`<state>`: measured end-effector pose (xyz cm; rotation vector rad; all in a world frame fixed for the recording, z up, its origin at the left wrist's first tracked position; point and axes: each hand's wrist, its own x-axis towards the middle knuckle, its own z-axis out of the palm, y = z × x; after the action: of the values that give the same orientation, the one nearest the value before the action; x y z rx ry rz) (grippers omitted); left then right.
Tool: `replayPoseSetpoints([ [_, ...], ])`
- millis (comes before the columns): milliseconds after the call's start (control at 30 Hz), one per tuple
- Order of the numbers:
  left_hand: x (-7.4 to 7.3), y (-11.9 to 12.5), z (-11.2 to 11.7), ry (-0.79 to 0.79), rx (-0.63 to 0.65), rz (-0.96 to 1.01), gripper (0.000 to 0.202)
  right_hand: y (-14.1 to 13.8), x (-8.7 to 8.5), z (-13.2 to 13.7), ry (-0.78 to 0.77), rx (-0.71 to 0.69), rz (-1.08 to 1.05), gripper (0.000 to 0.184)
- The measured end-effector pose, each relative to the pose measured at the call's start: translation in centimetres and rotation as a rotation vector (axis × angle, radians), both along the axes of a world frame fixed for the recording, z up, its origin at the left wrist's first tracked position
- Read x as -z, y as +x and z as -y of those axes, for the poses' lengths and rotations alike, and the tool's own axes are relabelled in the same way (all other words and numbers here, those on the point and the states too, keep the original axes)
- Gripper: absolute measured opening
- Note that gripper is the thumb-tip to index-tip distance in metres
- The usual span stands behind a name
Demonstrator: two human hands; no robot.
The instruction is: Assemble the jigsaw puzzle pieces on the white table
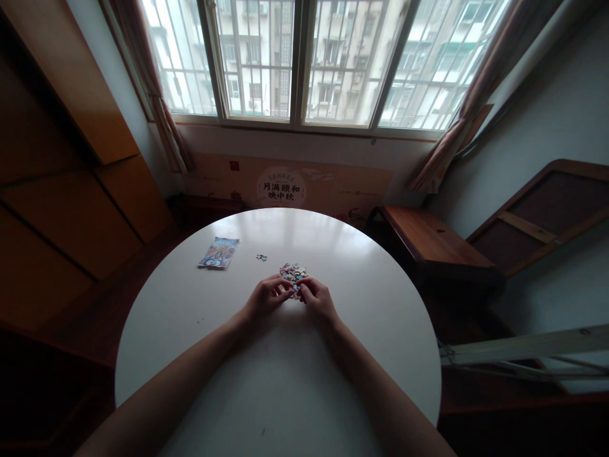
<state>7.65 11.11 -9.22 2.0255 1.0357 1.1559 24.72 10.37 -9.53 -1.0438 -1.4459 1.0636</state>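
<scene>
Both my hands rest on a round white table (pixel 200 330), meeting near its middle. My left hand (pixel 266 296) and my right hand (pixel 316 298) have their fingers curled and pinched together over small jigsaw puzzle pieces (pixel 295 289). Just beyond the fingertips lies a little heap of coloured puzzle pieces (pixel 292 271). One loose piece (pixel 261 258) sits apart to the left. A printed picture card or packet (pixel 218 252) lies further left on the table.
A wooden bench or low table (pixel 428 238) stands to the right of the table. Wooden cabinets (pixel 71 209) fill the left side. A barred window (pixel 304 60) with curtains is ahead, and a folded wooden frame (pixel 547 216) leans at the right wall.
</scene>
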Motion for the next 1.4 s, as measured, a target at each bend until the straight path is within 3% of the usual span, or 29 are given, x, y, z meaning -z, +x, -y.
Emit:
replayPoseSetpoints([
  [433, -0.46, 0.13, 0.48, -0.025, -0.004, -0.003, 0.021, -0.05, 0.18, -0.18, 0.013, -0.014, 0.001, 0.019],
  [733, -0.08, 0.01, 0.20, -0.013, -0.100, -0.002, 0.021, -0.06, -0.35, 0.27, 0.004, -0.003, 0.017, 0.026],
  [1400, 0.01, 0.04, 0.10, -0.031, -0.102, 0.009, 0.023, -0.09, -0.49, 0.31, 0.027, 0.003, 0.038, 0.026],
])
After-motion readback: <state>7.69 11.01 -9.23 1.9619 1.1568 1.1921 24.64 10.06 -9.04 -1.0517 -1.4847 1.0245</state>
